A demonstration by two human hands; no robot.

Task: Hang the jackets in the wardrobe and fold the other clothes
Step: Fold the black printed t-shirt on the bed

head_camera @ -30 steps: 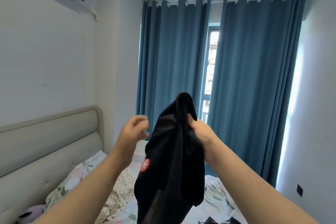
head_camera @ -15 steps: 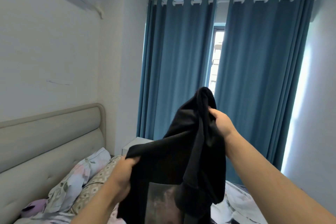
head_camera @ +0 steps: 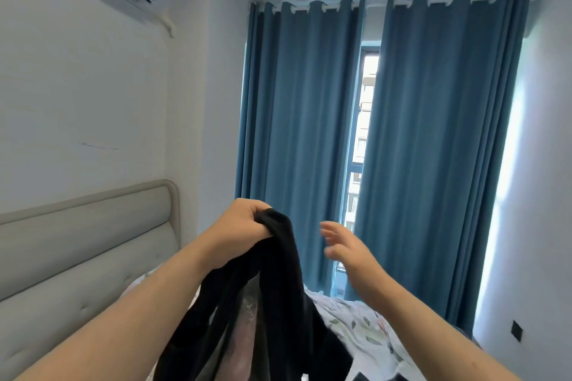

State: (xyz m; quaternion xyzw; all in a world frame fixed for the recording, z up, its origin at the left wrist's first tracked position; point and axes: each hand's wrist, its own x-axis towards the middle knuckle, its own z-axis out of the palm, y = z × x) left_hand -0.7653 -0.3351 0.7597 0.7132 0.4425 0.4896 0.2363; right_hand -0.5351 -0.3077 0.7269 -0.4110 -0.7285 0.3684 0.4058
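In the head view, the left hand is clenching a bunched top edge of the black garment, holding it up in the air above the bed. The rest is hanging in twisted folds and running out of the bottom of the picture. The right hand is hovering just beside the garment, fingers spread and relaxed, gripping nothing and touching nothing.

With one hand carrying all the weight by a small bunch, the cloth is probably at risk of slipping through the grip and dropping in a heap. Because the folds are twisting round each other, the free hand may be reaching into the wrong layer, which would leave the garment crooked. It is too bunched to tell whether it is a jacket or a piece for folding, so a wrong guess would send it to the wrong place.

The garment is looking thin, soft and matte, and a paler patch low down is either a print or sheer cloth. The bedding is lying crumpled, pale with a leaf pattern. The headboard is showing padded beige panels and a rounded corner. The blue curtains are hanging in heavy upright pleats.
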